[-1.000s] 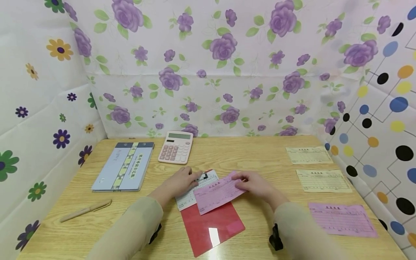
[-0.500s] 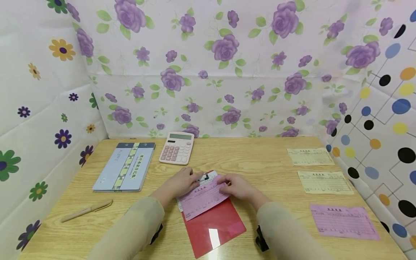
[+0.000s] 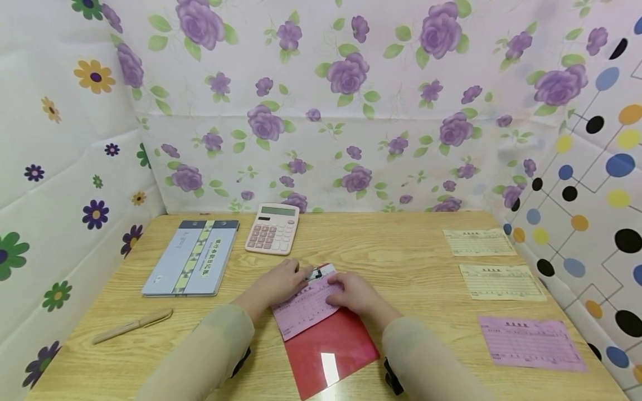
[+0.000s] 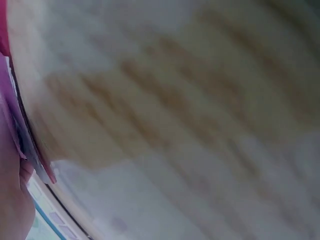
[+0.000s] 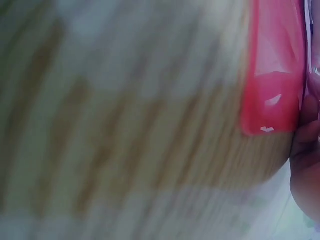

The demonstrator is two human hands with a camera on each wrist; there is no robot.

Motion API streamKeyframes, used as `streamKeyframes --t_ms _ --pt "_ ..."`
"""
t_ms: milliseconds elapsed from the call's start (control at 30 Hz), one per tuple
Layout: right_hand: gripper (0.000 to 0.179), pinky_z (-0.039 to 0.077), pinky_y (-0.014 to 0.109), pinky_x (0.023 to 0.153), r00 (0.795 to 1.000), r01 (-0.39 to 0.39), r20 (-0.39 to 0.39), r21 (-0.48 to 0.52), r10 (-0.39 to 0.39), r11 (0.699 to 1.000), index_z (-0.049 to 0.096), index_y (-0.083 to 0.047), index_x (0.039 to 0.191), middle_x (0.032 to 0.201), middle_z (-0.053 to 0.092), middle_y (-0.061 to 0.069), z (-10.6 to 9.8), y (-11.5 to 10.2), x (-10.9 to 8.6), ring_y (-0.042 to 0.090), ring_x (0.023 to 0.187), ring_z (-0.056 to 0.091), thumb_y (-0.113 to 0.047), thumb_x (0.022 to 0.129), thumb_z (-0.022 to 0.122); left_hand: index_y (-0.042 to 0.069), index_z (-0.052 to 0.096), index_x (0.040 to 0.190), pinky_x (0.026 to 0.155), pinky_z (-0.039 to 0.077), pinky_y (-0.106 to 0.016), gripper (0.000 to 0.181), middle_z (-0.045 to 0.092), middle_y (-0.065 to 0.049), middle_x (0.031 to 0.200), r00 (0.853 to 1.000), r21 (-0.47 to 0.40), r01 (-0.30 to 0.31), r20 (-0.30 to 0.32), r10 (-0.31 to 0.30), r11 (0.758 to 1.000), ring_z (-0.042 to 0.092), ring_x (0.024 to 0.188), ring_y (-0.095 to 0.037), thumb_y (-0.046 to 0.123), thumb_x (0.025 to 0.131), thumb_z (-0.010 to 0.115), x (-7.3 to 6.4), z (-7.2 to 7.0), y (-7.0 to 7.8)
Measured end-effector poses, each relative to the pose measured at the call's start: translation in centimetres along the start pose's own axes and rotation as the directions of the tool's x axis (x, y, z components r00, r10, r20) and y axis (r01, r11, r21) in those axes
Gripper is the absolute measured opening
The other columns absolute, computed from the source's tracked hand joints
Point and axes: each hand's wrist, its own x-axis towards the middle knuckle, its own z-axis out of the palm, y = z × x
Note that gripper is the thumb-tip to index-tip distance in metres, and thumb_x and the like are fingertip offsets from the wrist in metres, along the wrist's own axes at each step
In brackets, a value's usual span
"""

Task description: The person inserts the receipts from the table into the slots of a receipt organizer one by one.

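The left hand [image 3: 278, 285] and right hand [image 3: 353, 294] reach forward, close together; the right pinches the right edge of the pink paper [image 3: 305, 313], while I can't tell if the left grips or just touches it. The paper lies between them on the red board [image 3: 328, 356]. A second ago, the right hand and paper were farther right.

Pink printed slip [image 3: 306, 313]: you are sliding it leftward, and it is now covering most of the white form [image 3: 327, 270] on the red clipboard [image 3: 332, 355].
Right hand [image 3: 357, 295]: you are moving it left with the slip, bringing it nearer your left hand [image 3: 278, 284].
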Motion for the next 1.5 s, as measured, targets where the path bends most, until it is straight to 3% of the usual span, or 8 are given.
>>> streamKeyframes --t_ms 367,600,800,900,1033,1133,1233,1500 --pt "0.046 0.044 0.044 0.088 0.999 0.018 -0.035 -0.114 -0.022 0.993 0.062 -0.006 0.121 0.107 0.064 0.014 0.4 -0.4 -0.2 0.029 0.099 0.058 -0.025 0.081 0.074 0.018 0.039 0.143 0.089 0.043 -0.042 0.045 0.049 -0.013 0.117 0.999 -0.028 0.037 0.030 -0.036 0.999 0.052 0.105 -0.027 0.035 0.102 0.036 0.2 -0.2 0.1" --pt "0.049 0.045 0.044 0.085 0.999 0.014 -0.046 -0.184 -0.023 0.983 0.059 -0.007 0.125 0.100 0.065 0.015 0.9 -0.7 0.2 0.030 0.095 0.060 -0.030 0.083 0.071 0.017 0.045 0.137 0.088 0.045 -0.041 0.037 0.051 -0.013 0.115 0.999 0.065 -0.023 0.031 0.021 0.998 0.052 0.105 -0.026 0.028 0.102 0.036 0.0 -0.4 -0.1" --pt "0.050 0.045 0.045 0.085 0.998 -0.020 -0.056 -0.218 0.009 0.976 0.057 -0.007 0.128 0.099 0.065 0.016 1.1 -0.9 0.4 0.031 0.096 0.060 -0.032 0.085 0.068 0.019 0.045 0.138 0.089 0.044 -0.042 0.039 0.051 -0.013 0.118 0.999 0.020 0.007 0.046 -0.008 1.000 0.051 0.109 -0.027 0.032 0.103 0.034 0.0 -0.5 -0.1" --pt "0.050 0.045 0.045 0.086 0.998 -0.027 -0.064 -0.227 0.013 0.973 0.057 -0.008 0.128 0.099 0.066 0.016 1.0 -1.0 0.5 0.032 0.097 0.060 -0.032 0.086 0.068 0.019 0.044 0.138 0.088 0.044 -0.042 0.039 0.051 -0.013 0.116 0.999 0.041 -0.006 0.041 0.004 0.999 0.051 0.107 -0.026 0.032 0.102 0.035 0.0 -0.5 0.0" --pt "0.050 0.045 0.045 0.087 0.998 -0.034 -0.064 -0.203 0.021 0.979 0.057 -0.007 0.128 0.103 0.065 0.016 0.8 -1.0 0.4 0.032 0.099 0.060 -0.032 0.086 0.068 0.017 0.045 0.137 0.084 0.046 -0.040 0.038 0.051 -0.013 0.110 0.997 0.115 -0.072 0.001 0.073 0.991 0.052 0.099 -0.025 0.030 0.102 0.038 0.2 -0.2 0.0" --pt "0.051 0.041 0.045 0.093 0.998 -0.047 -0.051 -0.115 0.042 0.992 0.056 -0.004 0.129 0.112 0.063 0.017 0.2 -0.9 0.0 0.032 0.108 0.057 -0.029 0.086 0.068 0.015 0.044 0.139 0.080 0.047 -0.039 0.040 0.049 -0.012 0.106 0.994 0.142 -0.097 -0.027 0.102 0.985 0.051 0.093 -0.023 0.029 0.102 0.039 0.2 0.2 0.0" --pt "0.051 0.038 0.044 0.097 0.998 -0.059 -0.036 -0.053 0.057 0.997 0.055 -0.004 0.129 0.121 0.060 0.014 -0.7 -0.3 -0.5 0.030 0.115 0.053 -0.029 0.087 0.067 0.017 0.042 0.141 0.076 0.046 -0.037 0.041 0.048 -0.010 0.104 0.997 0.107 -0.060 -0.031 0.064 0.992 0.047 0.088 -0.019 0.030 0.101 0.040 0.0 0.3 0.1" --pt "0.047 0.041 0.044 0.094 0.989 -0.145 -0.043 -0.072 0.142 0.987 0.058 -0.010 0.128 0.118 0.062 0.010 -4.0 3.4 -3.4 0.026 0.107 0.057 -0.034 0.088 0.065 0.020 0.040 0.141 0.073 0.043 -0.034 0.043 0.046 -0.007 0.101 0.999 0.081 -0.022 -0.023 0.024 0.996 0.043 0.084 -0.017 0.032 0.100 0.044 -0.5 0.0 0.2"
